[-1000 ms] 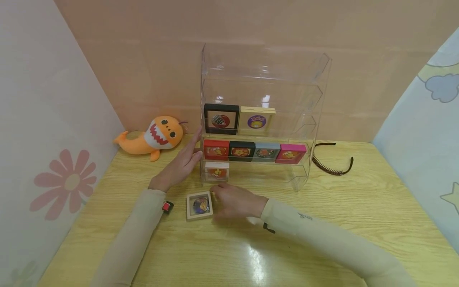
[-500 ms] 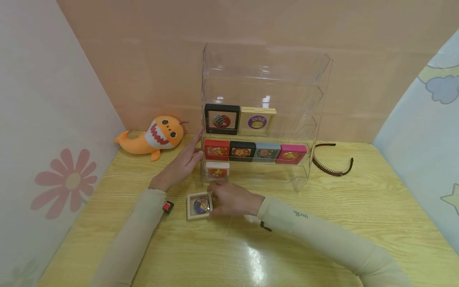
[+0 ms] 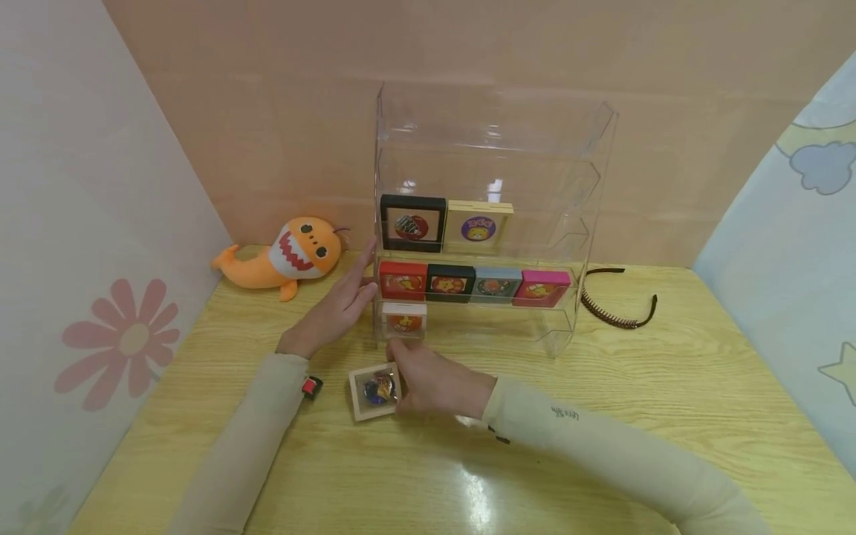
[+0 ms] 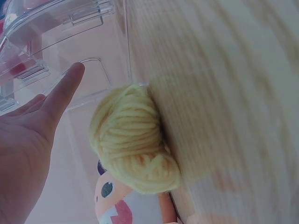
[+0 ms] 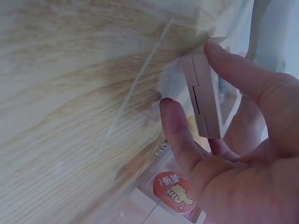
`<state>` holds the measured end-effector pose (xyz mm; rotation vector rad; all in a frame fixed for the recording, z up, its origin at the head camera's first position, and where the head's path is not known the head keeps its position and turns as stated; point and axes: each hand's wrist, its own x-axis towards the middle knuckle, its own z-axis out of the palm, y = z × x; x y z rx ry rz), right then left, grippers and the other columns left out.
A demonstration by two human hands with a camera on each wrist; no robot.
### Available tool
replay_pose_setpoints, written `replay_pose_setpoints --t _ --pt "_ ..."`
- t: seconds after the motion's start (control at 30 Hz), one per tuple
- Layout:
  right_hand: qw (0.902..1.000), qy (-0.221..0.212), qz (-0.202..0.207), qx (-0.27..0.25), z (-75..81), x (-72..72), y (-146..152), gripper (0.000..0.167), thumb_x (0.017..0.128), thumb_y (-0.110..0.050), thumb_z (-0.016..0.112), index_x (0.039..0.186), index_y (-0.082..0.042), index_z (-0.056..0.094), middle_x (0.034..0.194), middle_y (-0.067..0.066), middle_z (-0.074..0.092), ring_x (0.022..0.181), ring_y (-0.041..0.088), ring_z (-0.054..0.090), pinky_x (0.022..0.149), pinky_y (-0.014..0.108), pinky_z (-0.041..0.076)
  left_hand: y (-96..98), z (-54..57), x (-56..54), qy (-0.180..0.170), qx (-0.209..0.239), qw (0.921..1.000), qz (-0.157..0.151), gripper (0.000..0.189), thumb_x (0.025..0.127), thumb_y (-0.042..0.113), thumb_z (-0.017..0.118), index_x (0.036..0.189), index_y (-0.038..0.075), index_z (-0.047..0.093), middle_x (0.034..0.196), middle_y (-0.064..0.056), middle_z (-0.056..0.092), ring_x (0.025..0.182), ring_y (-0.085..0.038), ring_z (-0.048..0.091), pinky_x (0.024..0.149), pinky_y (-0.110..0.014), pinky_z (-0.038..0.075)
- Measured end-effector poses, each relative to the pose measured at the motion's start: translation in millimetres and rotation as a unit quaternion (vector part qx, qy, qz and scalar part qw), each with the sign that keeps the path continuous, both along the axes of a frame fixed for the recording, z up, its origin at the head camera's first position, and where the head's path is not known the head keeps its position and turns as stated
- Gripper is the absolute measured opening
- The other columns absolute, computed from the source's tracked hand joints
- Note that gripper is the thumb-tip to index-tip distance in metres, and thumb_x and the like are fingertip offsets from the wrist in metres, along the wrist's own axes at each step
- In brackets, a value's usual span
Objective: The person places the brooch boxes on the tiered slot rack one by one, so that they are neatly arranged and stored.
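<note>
A clear acrylic tiered rack [image 3: 495, 143] stands on the table. My left hand [image 3: 334, 308] rests against its left side, fingers straight. In front of the rack, my right hand [image 3: 431, 379] pinches a square beige display frame [image 3: 357, 394] by its right side. The frame has a clear window with a dark blue and gold round piece inside. The right wrist view shows thumb and fingers on the tilted frame [image 5: 203, 93]. On the bottom tier sits a white frame [image 3: 404, 321]. Above it stand red [image 3: 403, 280], black [image 3: 451, 283], grey [image 3: 497, 284] and pink [image 3: 542, 287] frames.
A larger black frame [image 3: 412, 223] and a cream one [image 3: 479, 227] stand one tier higher. An orange shark plush [image 3: 287, 256] lies left of the rack, a brown headband [image 3: 611, 319] right of it. The left wrist view shows a yellow yarn ball [image 4: 133, 135].
My right hand closes on the beige frame, which has tilted and shifted slightly toward me. The left hand stays against the rack.
</note>
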<state>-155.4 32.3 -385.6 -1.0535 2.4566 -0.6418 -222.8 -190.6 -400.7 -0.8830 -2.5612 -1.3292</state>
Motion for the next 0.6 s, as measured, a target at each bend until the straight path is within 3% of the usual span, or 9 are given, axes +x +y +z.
replay_pose_setpoints --t 0.17,0.33,0.6 --pt "0.9997 -0.016 0.007 -0.02 -1.6 2.1 2.7 0.068 0.075 -0.005 0.09 0.122 -0.008 0.04 0.103 0.006 0.063 0.086 0.009 0.062 0.071 0.019 0.054 -0.1 0.1 0.3 -0.001 -0.005 1.0 0.001 0.068 0.111 0.029 0.036 0.161 0.04 -0.009 0.169 -0.001 0.009 0.143 -0.031 0.038 0.113 -0.051 0.037" --pt "0.9989 -0.023 0.017 -0.037 1.6 2.4 8.6 0.051 0.084 -0.005 0.083 0.115 -0.012 0.043 0.099 0.004 0.067 0.082 0.007 0.062 0.07 0.019 0.053 -0.1 0.8 0.9 -0.002 -0.006 1.0 0.001 0.068 0.111 0.028 0.036 0.161 0.04 -0.009 0.169 -0.001 0.008 0.142 -0.032 0.039 0.114 -0.05 0.037" --pt "0.9941 0.037 0.051 -0.088 6.5 3.4 20.3 0.027 0.094 -0.01 0.073 0.109 -0.012 0.05 0.091 -0.001 0.066 0.073 0.003 0.06 0.063 0.015 0.052 -1.1 -2.5 -0.5 -0.002 -0.004 1.0 0.0 0.068 0.111 0.03 0.035 0.161 0.04 -0.009 0.169 0.001 0.007 0.143 -0.031 0.038 0.112 -0.052 0.038"
